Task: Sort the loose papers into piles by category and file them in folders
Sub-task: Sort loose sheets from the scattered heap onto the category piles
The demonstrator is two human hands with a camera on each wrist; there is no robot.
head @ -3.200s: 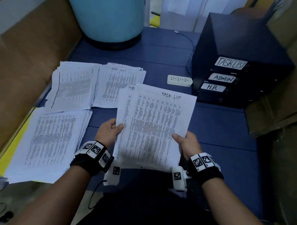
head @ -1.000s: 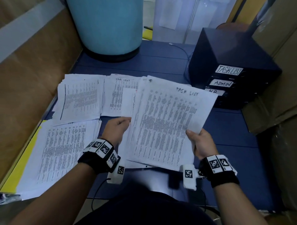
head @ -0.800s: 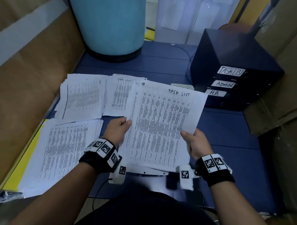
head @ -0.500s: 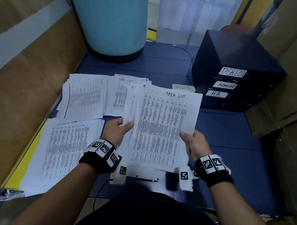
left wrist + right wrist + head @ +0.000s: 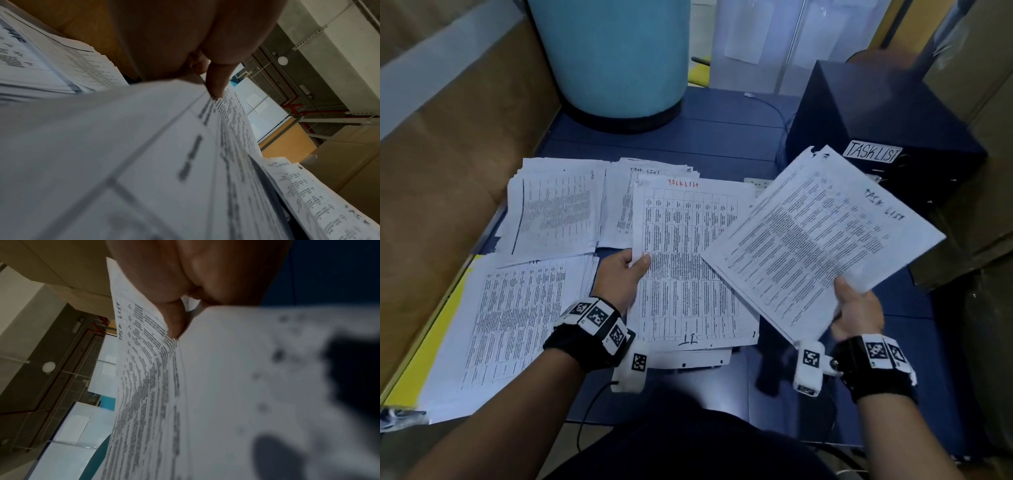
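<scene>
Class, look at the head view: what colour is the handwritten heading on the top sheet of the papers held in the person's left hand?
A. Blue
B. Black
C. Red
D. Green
C: the stack gripped by the left hand has "TASKLIST" written in red across its top sheet.

Three paper piles (image 5: pixel 558 209) on the table, two held sheaves (image 5: pixel 822 240), one drawer cabinet (image 5: pixel 887 113), one blue barrel (image 5: pixel 613 58).
</scene>
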